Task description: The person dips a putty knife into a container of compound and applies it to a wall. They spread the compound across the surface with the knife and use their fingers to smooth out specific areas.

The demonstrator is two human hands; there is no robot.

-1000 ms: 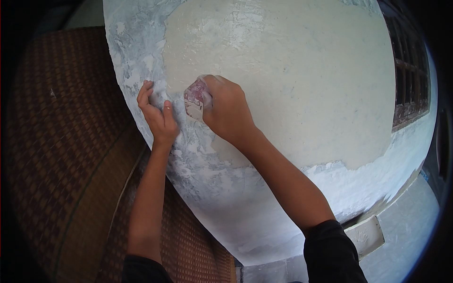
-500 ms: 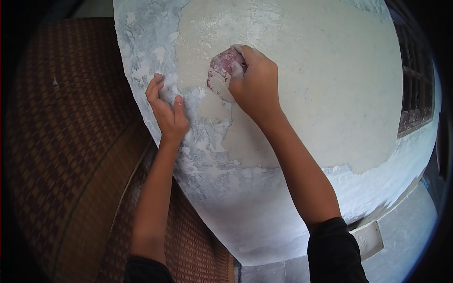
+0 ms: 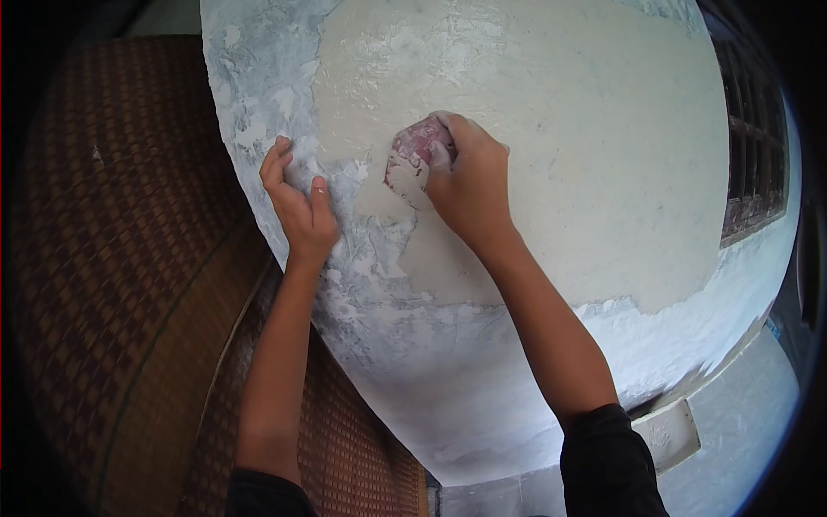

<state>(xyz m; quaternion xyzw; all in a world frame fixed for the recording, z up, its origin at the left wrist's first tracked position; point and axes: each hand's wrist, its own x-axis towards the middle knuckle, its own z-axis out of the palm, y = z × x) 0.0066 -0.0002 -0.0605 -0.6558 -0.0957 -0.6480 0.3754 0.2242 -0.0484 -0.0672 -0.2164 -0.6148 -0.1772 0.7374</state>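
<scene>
Head view: looked along a plastered wall (image 3: 594,146), cream in the middle and rough white-grey round the edges.
Right hand: the right hand (image 3: 472,185) had its grip pressed together round a reddish pad (image 3: 413,151), fingers over its top, holding it flat to the wall at the left edge of the cream patch.
Left hand: the left hand (image 3: 301,211) had its grip spread and held nothing, fingertips resting on rough plaster just left of the pad.
Handling: the pad looked light, thin and a little bendable, with its lower edge smeared white and likely slippery. The cleaner reddish top seemed the best hold. Whether it was sandpaper or a scraper could not be told.
Count: one pad, two hands, one woven mat (image 3: 112,258) at left, one window grille (image 3: 751,146) at far right, one white block (image 3: 670,435) at near right.
</scene>
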